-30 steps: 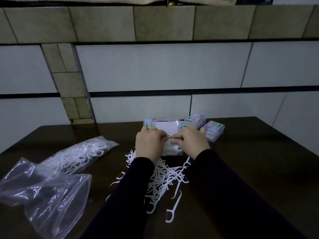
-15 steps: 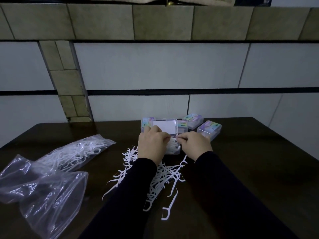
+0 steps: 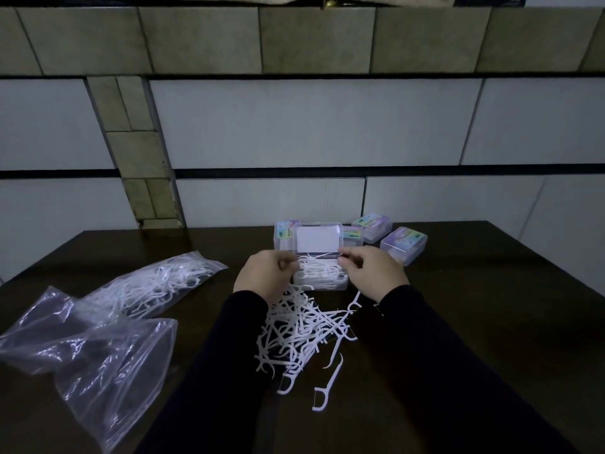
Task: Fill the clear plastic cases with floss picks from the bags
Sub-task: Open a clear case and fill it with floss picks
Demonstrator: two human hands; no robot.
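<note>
At the bottom of the frame, two dark sleeves [image 3: 435, 371] run up from the lower edge over a dark wooden tabletop [image 3: 491, 306]. Between them lies a loose heap of white floss picks [image 3: 301, 332], with one single pick [image 3: 329, 386] lying apart at its near edge. At lower left sits a crumpled clear plastic bag [image 3: 98, 362]; just beyond it, at middle left, a second bag [image 3: 154, 286] holds more picks. Past the heap, at frame centre, the open clear plastic case [image 3: 320, 276] rests on the tabletop, filled with picks, its lid [image 3: 317, 240] raised upright. The left hand [image 3: 266, 273] touches the case's left side, fingers curled; what its grip pinches cannot be told. The right hand [image 3: 373, 271] curls at the lid's lower right corner, its grip seemingly pinching the edge. Behind stand closed labelled cases [image 3: 404, 245], then a tiled wall [image 3: 311, 126].
</note>
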